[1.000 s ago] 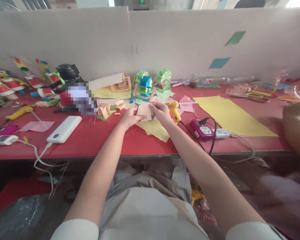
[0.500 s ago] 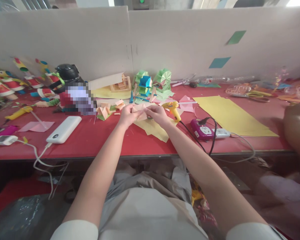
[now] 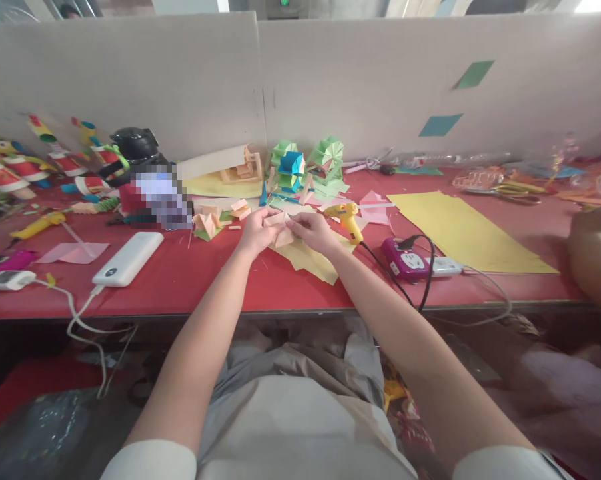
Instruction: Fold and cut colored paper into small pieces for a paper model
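Between my two hands is a small piece of folded peach paper [image 3: 283, 237]. My left hand [image 3: 256, 233] pinches its left side, and the fingers of my right hand [image 3: 314, 231] close on its right edge. Sheets of yellow paper [image 3: 313, 261] lie on the table just under my hands. To the right of my right hand rests a yellow hot glue gun [image 3: 347, 219] with a clear glue stick in its back. Left of my left hand are folded peach paper pieces [image 3: 209, 223]. Green and blue folded paper models [image 3: 290, 172] stand behind my hands.
A purple power socket [image 3: 404, 259] with a black cord sits right of the glue gun. Large yellow sheets [image 3: 470, 233] lie further right, near another person's arm [image 3: 593, 253]. A white power bank [image 3: 129, 259] and a second glue gun [image 3: 39, 225] are at the left.
The folded peach paper has tilted and shows more of its folds. My fingers have shifted slightly on it, and both hands remain in nearly the same place.
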`<state>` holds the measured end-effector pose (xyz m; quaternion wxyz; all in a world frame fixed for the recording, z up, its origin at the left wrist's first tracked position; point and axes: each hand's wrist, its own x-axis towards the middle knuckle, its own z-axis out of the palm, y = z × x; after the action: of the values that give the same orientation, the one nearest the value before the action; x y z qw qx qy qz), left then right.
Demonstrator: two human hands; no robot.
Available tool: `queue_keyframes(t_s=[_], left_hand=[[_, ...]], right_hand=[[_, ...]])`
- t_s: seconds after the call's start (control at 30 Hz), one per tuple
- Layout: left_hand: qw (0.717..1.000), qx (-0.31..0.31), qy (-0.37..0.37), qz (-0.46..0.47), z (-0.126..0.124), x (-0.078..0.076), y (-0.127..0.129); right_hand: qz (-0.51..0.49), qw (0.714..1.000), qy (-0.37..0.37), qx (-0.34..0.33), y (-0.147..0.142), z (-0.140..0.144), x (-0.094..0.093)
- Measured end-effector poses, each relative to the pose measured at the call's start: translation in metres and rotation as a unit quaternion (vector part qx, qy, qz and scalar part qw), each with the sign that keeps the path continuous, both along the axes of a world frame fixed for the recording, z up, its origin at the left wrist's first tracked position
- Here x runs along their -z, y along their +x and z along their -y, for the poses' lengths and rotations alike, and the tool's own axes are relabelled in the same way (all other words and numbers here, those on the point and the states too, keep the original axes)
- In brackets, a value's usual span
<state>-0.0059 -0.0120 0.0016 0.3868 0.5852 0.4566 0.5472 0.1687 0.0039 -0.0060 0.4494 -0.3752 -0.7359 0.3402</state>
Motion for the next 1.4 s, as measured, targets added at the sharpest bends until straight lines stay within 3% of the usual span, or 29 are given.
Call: queue_keyframes(t_s=[0.27,0.53,0.73,1.1,1.4], left_hand=[[0.999,0.03,-0.002,-0.023,0.006,-0.004,0.001],[0.999,-0.022,0.039,-0.03,0.001,-0.001,-0.001],[0.997,-0.021,0.054,-0.046,-0.001,0.002,-0.002],[0.998,0.045,-0.035,-0.016,0.003,0.0,0.001],[1.0,0.001,-0.017,-0.02,-0.001,0.002,-0.002]], right_hand=[[0.038,0.999,0.023,-0.012,0.0,0.001,-0.001],[0.028,0.999,-0.007,-0.024,-0.003,0.012,-0.01],[0.029,0.999,0.003,-0.013,-0.004,0.008,-0.007],[-0.048,0.998,0.005,0.045,0.0,-0.002,0.0],[-0.045,0.998,-0.014,0.03,-0.001,-0.001,-0.002]])
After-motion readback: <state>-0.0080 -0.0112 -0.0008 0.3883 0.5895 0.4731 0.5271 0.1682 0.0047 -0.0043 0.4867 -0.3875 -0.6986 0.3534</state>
